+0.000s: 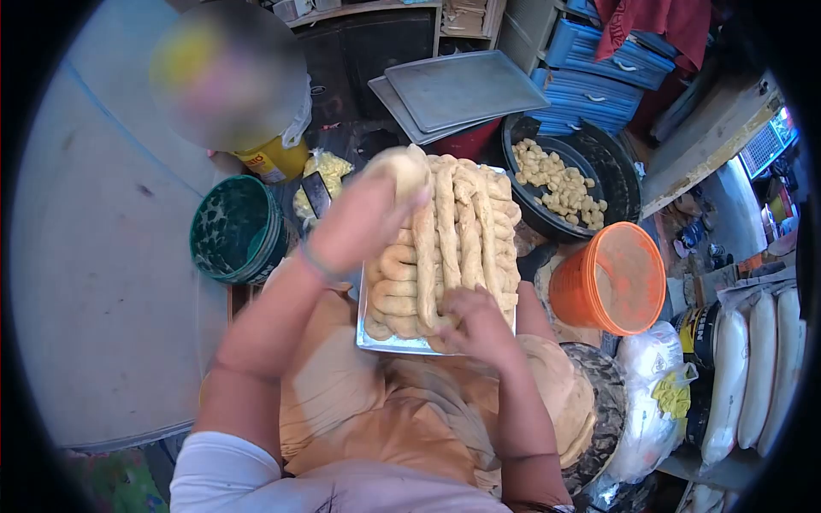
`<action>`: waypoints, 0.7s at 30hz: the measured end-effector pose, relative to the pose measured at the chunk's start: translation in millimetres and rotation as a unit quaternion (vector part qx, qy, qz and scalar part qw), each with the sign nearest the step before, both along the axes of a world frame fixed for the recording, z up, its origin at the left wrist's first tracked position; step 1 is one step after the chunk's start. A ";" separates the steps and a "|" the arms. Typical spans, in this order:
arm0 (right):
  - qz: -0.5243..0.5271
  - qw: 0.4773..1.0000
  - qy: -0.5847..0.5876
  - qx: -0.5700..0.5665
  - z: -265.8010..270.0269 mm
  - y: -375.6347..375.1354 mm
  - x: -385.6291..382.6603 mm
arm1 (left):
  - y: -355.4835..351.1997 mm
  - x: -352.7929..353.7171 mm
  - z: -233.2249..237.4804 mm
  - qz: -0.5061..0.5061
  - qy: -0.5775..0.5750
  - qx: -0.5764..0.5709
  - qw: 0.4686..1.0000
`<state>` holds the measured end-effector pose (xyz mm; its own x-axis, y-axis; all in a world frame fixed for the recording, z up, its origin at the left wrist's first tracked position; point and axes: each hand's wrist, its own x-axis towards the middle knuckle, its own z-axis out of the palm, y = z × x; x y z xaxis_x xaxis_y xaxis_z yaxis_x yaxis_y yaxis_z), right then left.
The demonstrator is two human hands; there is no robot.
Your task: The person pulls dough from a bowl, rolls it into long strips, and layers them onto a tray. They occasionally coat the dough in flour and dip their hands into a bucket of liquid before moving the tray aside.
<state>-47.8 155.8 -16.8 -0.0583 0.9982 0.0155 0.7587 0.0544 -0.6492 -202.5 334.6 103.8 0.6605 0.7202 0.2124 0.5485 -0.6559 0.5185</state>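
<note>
A metal tray [369, 337] rests over my lap, piled with long ropes of dough [469, 244] laid lengthwise over rows of folded dough [393, 286]. My left hand [363, 218] is raised at the tray's far left corner, closed around a pale lump of dough [404, 173]. That hand is somewhat blurred. At the near end of the tray, my right hand [481, 325] has its fingers curled down on the end of a dough rope [425, 278]. Its fingertips are partly hidden against the dough.
A black tub [617, 158] with dough pieces [560, 184] stands behind right, an orange bucket [609, 278] nearer. Left are a green bucket [231, 227] and a phone [316, 195] on a yellow bag [332, 167]. Flat trays [466, 85] lie behind; filled bags [757, 368] sit right.
</note>
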 end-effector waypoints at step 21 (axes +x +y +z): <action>0.029 0.993 0.113 0.020 -7.1 283.0 64.5 | -94.5 -87.8 -124.2 -0.128 -0.166 -0.178 0.962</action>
<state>16.7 438.8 -24.0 -0.1053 0.9917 0.0742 0.5887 0.1223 -0.7991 -290.2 240.1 -20.5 0.7640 0.6093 0.2122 0.1588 -0.4964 0.8534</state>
